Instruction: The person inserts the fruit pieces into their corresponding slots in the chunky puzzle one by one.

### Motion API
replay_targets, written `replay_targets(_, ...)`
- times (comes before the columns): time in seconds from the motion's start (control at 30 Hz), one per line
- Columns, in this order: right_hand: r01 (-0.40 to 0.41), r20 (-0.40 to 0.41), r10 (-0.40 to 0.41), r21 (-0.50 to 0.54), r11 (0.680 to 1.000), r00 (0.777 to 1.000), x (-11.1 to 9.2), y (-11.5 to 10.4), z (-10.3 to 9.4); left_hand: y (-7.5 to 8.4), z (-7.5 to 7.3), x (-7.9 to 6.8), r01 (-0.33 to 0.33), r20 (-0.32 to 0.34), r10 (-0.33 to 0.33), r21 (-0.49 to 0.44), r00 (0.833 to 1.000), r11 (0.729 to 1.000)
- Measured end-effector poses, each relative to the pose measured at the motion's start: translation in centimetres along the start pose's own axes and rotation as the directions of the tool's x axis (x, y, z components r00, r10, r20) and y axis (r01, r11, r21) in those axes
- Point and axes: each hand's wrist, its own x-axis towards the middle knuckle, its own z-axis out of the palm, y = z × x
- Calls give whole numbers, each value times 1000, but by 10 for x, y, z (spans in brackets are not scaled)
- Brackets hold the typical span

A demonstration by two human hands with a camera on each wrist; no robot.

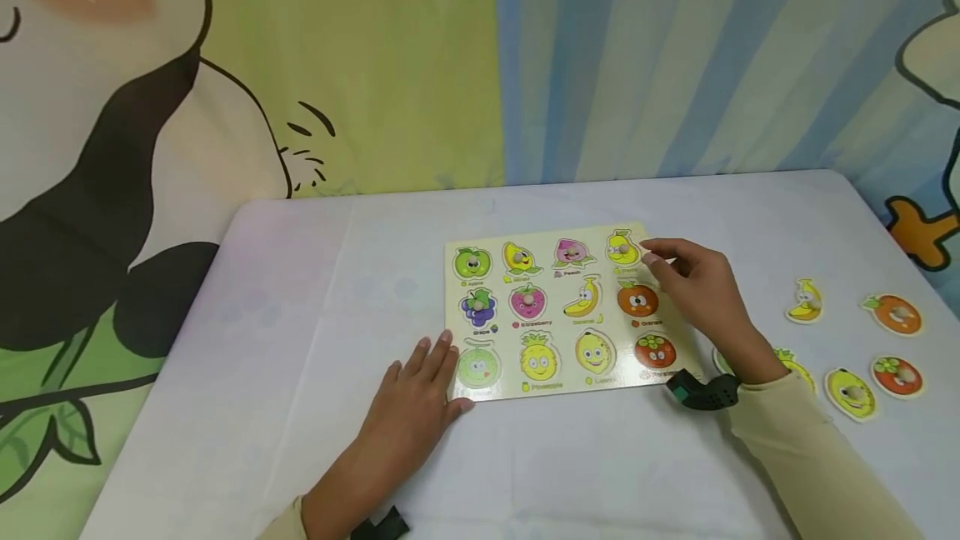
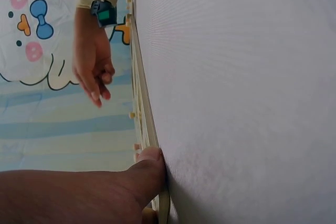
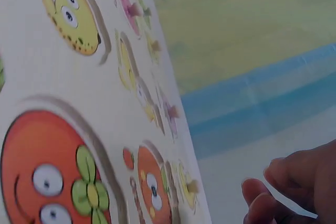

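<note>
Pear piece (image 1: 622, 249) sits seated just beside the relaxed, empty right hand (image 1: 701, 286).

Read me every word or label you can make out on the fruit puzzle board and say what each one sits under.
On the puzzle board, head view:
"Apple" under the green apple, faint.
"Peach" under the peach.
"Grape" under the grapes, faint.
"Strawberry" under the strawberry, small.
"Orange" under the orange.
"Pineapple" under the pineapple.
"Lemon" under the lemon, faint.
The remaining labels are too blurred to read.

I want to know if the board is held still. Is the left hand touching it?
Touching. The left wrist view shows the left hand with its thumb pressed against the board edge.
</note>
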Motion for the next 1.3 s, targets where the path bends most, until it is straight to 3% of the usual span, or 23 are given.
replay_targets(0.1,-15,-29,14,-46,999,999,-6,17,-10,-1,1,-1,7,2,-7,-3,1000,1000)
replay_targets(0.3,-64,-63,59,-79,995,996,-34,-7,-46,-1,3,-4,21,14,-21,-6,1000,1000)
replay_targets(0.43,-138,-123,121,-138,981,985,-39,-4,-69,-1,4,-4,20,8,-20,-7,1000,1000)
replay_targets(0.6,-270,-156,237,-241,932,959,-36,12,-95,0,4,-4,17,8,-16,-15,1000,1000)
replay_targets(0.8,-405,-121,387,-318,857,914,-33,40,-120,1,4,-3,15,9,-15,-10,1000,1000)
replay_targets(1.07,-466,-36,490,-379,799,871,-32,69,-125,0,3,-1,7,-7,-7,-8,1000,1000)
replay_targets(1.13,-460,-23,494,-402,792,869,-32,74,-124,0,3,-1,4,-4,-4,-9,1000,1000)
replay_targets(1.3,-423,-21,457,-419,803,889,-32,78,-123,-1,2,-1,6,8,-6,-16,1000,1000)
